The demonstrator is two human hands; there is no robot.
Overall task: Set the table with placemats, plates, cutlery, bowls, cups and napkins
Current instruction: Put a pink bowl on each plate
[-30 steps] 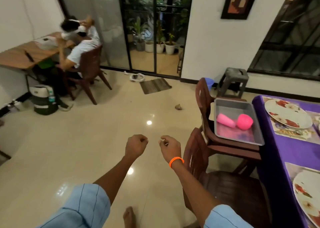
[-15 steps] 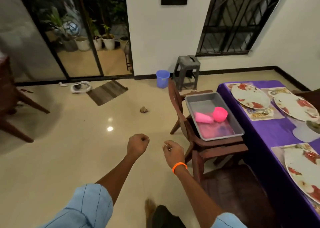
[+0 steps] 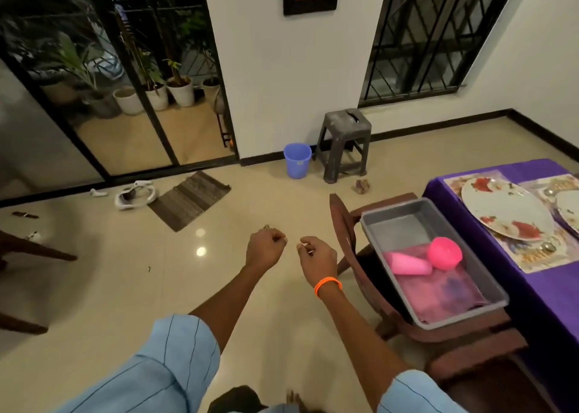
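Pink cups (image 3: 426, 260) in tray (image 3: 488, 290), right of right hand (image 3: 318, 256)

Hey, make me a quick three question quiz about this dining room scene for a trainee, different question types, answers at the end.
1. True or false: the grey tray sits on the purple table.
2. Multiple choice: what lies in the tray? A) forks B) two pink cups and a pink cloth C) floral plates
3. Fill in: the orange band is on the ___ wrist.

Key:
1. False; it rests on a wooden chair beside the table.
2. B
3. right; both the left hand and right hand are curled.
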